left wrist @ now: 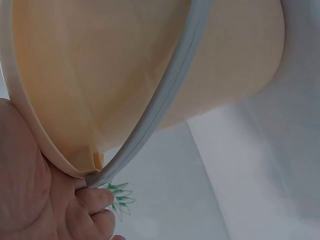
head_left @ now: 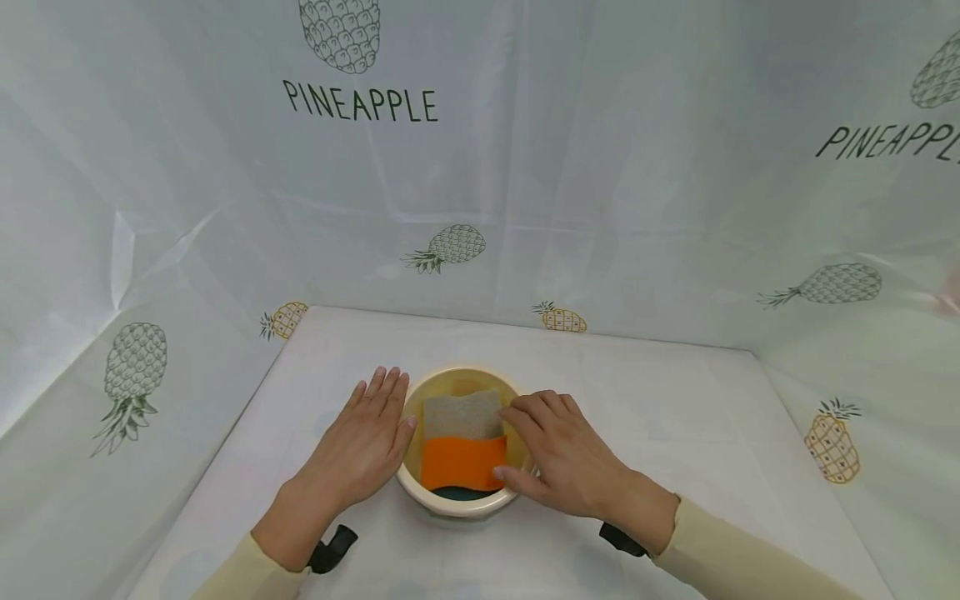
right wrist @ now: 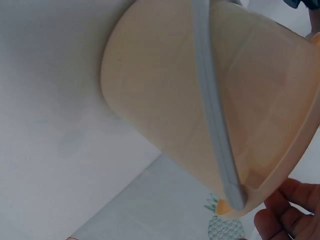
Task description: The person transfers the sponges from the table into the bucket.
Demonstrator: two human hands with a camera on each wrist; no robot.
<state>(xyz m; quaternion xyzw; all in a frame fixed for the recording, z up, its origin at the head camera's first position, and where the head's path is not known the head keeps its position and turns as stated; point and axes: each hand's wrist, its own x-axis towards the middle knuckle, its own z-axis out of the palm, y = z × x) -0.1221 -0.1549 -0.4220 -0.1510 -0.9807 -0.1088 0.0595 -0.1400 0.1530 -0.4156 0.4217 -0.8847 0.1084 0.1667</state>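
A cream bucket (head_left: 429,502) stands upright on the white-covered table. Inside it lie a grey cloth-like piece (head_left: 463,414) and a wavy-edged orange piece (head_left: 463,462), with something dark teal (head_left: 461,493) showing beneath. My left hand (head_left: 362,446) rests against the bucket's left rim, fingers straight and together, thumb at the edge. Over the right rim reaches my right hand (head_left: 566,458), its fingers loosely bent. Its index fingertip is at the grey piece's edge and its thumb tip at the orange piece's edge. A grey handle (left wrist: 160,100) hangs down the bucket's near side.
A white sheet printed with pineapples (head_left: 457,243) covers the walls behind and beside the table (head_left: 660,400). Black wrist straps (head_left: 333,550) sit on both forearms. Table surface extends on both sides of the bucket.
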